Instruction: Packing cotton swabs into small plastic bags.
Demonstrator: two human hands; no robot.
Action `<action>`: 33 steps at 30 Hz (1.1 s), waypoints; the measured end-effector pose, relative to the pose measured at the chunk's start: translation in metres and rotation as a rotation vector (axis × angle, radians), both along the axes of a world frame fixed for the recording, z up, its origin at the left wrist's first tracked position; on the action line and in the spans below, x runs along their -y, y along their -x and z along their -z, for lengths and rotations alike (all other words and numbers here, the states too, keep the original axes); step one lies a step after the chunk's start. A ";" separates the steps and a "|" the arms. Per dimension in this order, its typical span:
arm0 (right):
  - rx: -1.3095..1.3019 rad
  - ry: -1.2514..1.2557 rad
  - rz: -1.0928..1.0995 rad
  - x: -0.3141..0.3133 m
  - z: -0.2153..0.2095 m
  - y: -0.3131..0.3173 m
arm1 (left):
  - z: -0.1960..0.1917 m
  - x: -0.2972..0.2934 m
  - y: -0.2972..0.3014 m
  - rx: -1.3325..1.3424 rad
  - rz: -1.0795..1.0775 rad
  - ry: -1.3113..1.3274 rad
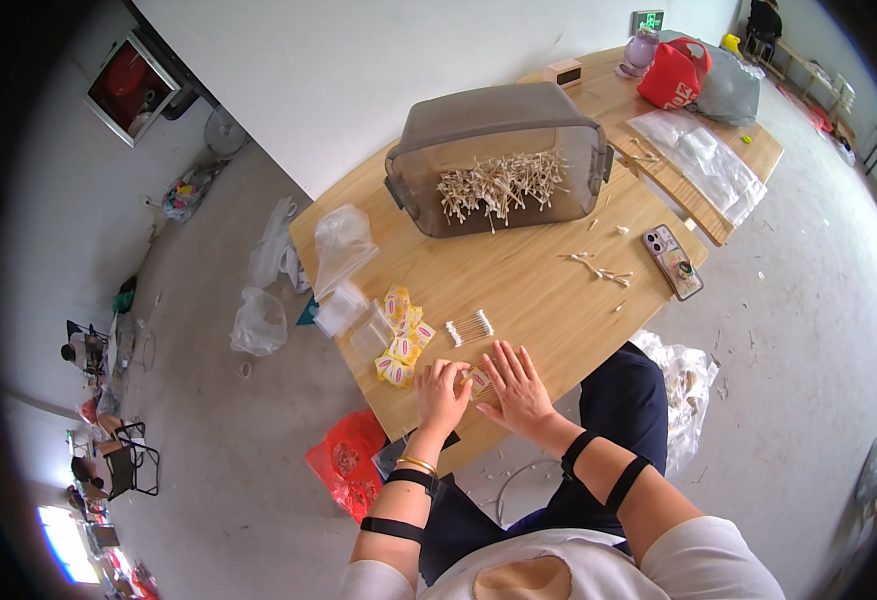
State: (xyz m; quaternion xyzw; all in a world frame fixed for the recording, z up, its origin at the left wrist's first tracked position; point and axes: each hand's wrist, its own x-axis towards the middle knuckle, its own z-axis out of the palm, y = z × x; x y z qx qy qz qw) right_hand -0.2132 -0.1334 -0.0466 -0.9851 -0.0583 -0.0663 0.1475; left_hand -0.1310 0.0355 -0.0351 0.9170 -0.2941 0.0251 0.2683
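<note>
A small yellow-and-white label card (478,381) lies near the table's front edge between my hands, partly covered; whether it sits inside a clear bag, I cannot make out. My left hand (442,398) has its fingers curled and closed at the card's left edge. Flat on the tabletop, fingers stretched out, my right hand (518,390) rests against its right side. Just beyond is a neat row of cotton swabs (470,328). Left of that lies a loose pile of similar yellow-and-white cards (404,340), beside clear plastic bags (342,308).
A grey bin (498,110) tipped on its side holds many loose swabs (503,185). Stray swabs (600,270) and a phone (672,262) lie at right. A red plastic bag (348,465) hangs low at left, a clear bag (680,390) at right. A second table (758,160) adjoins.
</note>
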 end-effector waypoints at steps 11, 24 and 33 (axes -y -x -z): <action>0.016 0.007 -0.006 -0.001 0.001 0.000 | -0.002 0.013 -0.016 -0.071 0.103 0.005; -0.021 0.041 -0.023 -0.004 -0.003 0.000 | -0.006 -0.003 -0.012 -0.125 -0.014 0.199; -0.005 0.019 -0.041 -0.006 0.000 0.000 | -0.021 -0.127 0.065 -0.302 -0.555 -0.112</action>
